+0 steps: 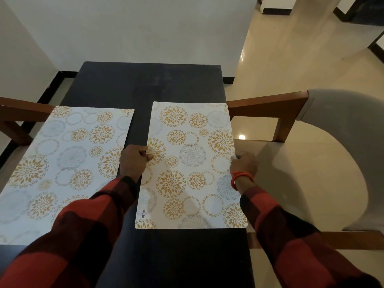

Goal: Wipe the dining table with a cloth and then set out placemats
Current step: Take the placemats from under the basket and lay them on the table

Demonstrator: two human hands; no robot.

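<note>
both hands pinch right mat [191,165]: left hand [134,160] on its left edge, right hand [244,164] on its right edge. mat flat at desk [149,84] right edge. left mat [62,163] overhangs left edge.

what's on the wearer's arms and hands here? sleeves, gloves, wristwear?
Both arms wear long sleeves in a red-and-black check, left sleeve and right sleeve. No gloves: the left hand and the right hand are bare. An orange-red corded band circles the right wrist.
</note>
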